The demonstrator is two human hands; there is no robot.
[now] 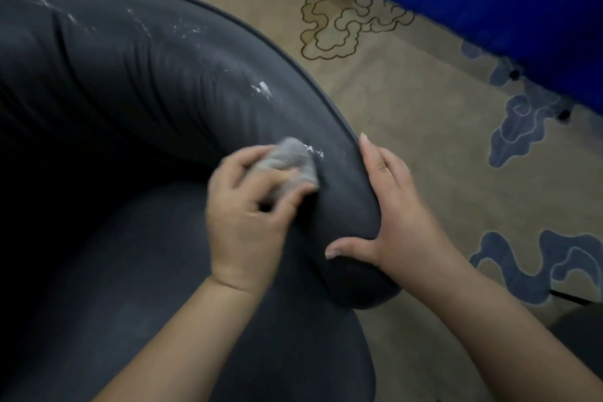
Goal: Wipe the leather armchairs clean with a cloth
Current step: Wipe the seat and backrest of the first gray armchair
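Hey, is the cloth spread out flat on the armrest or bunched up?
Bunched up. The grey cloth is a wad gripped in the left hand, pressed on the armchair by white residue. It's blurred, so its folds can't be told.

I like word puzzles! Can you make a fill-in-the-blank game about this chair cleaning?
The left hand grips a gray ____.
The right hand rests on the chair's ____.
The specks on the armchair are colored ____.
The banner on the floor is colored ____.

Missing words: cloth, arm, white, blue.
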